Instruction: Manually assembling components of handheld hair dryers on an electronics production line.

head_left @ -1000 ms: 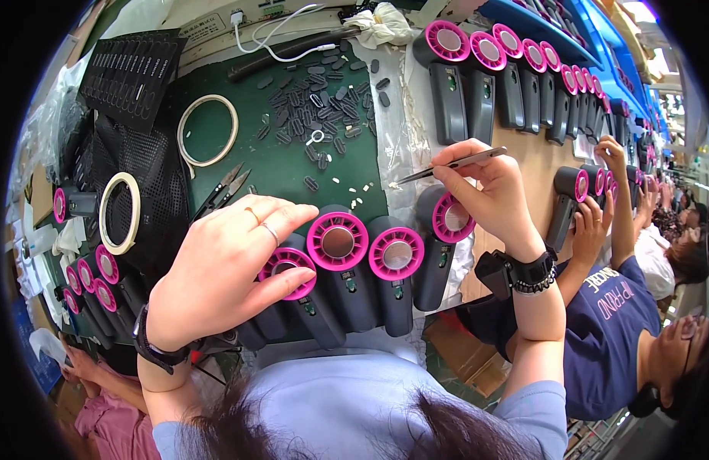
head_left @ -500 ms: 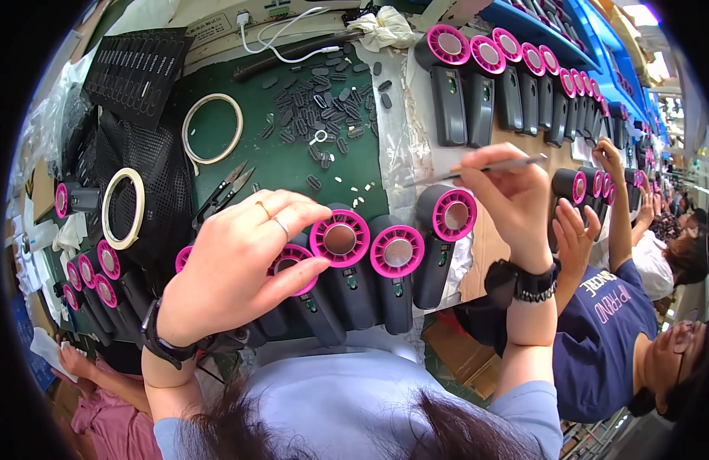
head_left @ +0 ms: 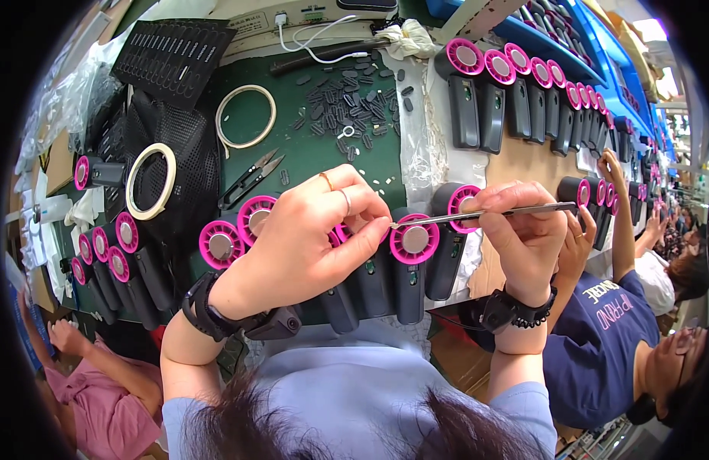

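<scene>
My right hand point(head_left: 523, 234) grips a pair of slim metal tweezers point(head_left: 477, 215), held nearly level with the tip toward the left. That tip meets the pinched thumb and forefinger of my left hand point(head_left: 312, 230); whatever lies between them is too small to make out. Below my hands stands a row of dark grey handheld fans with pink round heads, one fan point(head_left: 413, 241) just right of my left fingertips. My left hand covers part of the row. Beyond it, many small black oval pieces point(head_left: 347, 107) lie scattered on the green mat point(head_left: 308, 165), with tiny white bits nearby.
Two tape rolls point(head_left: 170, 184) and black-handled snips point(head_left: 251, 180) lie at the left by a black mesh bag point(head_left: 170, 130). More fans point(head_left: 463, 107) line the far right. A co-worker point(head_left: 600, 337) sits close on my right, another person point(head_left: 113, 391) at the left.
The tweezers have come down and left until their tip reaches my left fingers. My left hand, spread before over the fans, is now pinched closed. The whole view has shifted slightly.
</scene>
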`<action>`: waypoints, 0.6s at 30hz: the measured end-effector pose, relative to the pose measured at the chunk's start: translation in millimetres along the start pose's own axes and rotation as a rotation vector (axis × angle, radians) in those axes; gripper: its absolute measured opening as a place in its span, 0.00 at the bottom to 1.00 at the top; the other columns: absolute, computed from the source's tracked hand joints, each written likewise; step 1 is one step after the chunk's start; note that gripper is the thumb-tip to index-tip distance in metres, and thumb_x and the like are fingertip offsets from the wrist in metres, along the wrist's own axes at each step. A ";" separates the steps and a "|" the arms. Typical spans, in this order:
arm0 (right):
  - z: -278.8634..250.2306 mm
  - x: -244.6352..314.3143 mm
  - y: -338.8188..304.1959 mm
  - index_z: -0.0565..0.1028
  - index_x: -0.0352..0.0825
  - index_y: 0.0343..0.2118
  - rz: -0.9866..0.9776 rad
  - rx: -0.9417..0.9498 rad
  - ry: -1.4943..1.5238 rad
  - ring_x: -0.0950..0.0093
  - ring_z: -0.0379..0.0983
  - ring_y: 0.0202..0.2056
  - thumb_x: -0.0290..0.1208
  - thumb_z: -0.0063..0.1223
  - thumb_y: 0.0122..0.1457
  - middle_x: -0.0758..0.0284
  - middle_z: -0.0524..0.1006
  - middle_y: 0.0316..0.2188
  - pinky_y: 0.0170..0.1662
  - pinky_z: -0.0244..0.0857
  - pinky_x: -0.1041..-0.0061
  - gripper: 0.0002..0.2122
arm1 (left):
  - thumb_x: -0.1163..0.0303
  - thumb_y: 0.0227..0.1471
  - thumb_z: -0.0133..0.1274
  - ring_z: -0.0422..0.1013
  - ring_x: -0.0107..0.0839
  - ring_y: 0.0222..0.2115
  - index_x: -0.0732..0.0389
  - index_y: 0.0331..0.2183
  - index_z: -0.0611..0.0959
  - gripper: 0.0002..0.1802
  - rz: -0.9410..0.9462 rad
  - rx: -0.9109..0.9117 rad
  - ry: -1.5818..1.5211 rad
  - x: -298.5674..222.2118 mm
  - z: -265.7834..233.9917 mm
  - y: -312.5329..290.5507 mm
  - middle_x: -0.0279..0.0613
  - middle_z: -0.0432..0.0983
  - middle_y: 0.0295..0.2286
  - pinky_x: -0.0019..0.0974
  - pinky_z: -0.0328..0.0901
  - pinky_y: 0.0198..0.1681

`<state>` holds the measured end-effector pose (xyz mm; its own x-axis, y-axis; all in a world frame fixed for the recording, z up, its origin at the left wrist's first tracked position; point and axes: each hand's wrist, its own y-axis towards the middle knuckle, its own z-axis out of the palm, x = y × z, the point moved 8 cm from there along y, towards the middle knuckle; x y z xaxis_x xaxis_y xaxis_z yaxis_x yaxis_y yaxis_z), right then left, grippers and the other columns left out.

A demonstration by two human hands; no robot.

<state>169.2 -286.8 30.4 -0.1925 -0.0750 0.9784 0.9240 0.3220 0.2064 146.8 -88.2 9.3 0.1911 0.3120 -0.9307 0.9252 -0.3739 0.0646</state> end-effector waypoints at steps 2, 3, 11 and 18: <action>3.1 2.1 -0.9 0.75 0.26 0.37 -0.009 0.020 0.003 0.70 0.78 0.40 0.13 0.58 0.56 0.58 0.79 0.36 0.42 0.74 0.75 0.07 | 0.79 0.51 0.56 0.74 0.30 0.30 0.67 0.31 0.82 0.03 -0.029 0.004 -0.061 2.3 0.2 -2.2 0.41 0.75 0.30 0.31 0.68 0.35; 4.2 2.6 -1.4 0.75 0.26 0.37 -0.010 0.020 0.003 0.70 0.78 0.40 0.13 0.58 0.56 0.58 0.79 0.36 0.42 0.74 0.75 0.07 | 0.79 0.51 0.56 0.74 0.30 0.30 0.67 0.31 0.82 0.03 -0.028 0.003 -0.061 2.6 0.3 -3.3 0.41 0.75 0.30 0.31 0.68 0.35; 12.9 5.5 -6.5 0.75 0.25 0.37 0.035 -0.005 0.043 0.70 0.78 0.40 0.13 0.58 0.56 0.59 0.79 0.36 0.43 0.74 0.74 0.07 | 0.80 0.49 0.56 0.74 0.28 0.29 0.67 0.28 0.82 0.01 0.015 -0.029 -0.081 3.5 0.9 -11.6 0.40 0.77 0.29 0.30 0.68 0.34; 17.5 12.7 -18.3 0.77 0.26 0.35 0.003 -0.036 -0.054 0.71 0.78 0.38 0.12 0.58 0.54 0.58 0.80 0.35 0.41 0.73 0.75 0.07 | 0.81 0.48 0.56 0.71 0.26 0.27 0.67 0.27 0.82 0.01 0.104 -0.053 0.011 -1.4 -1.2 -17.0 0.39 0.76 0.27 0.28 0.66 0.31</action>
<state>144.0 -277.1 39.2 -0.2061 -0.0228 0.9783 0.9357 0.2878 0.2039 131.2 -81.3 9.9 0.2905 0.2832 -0.9140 0.9161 -0.3582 0.1801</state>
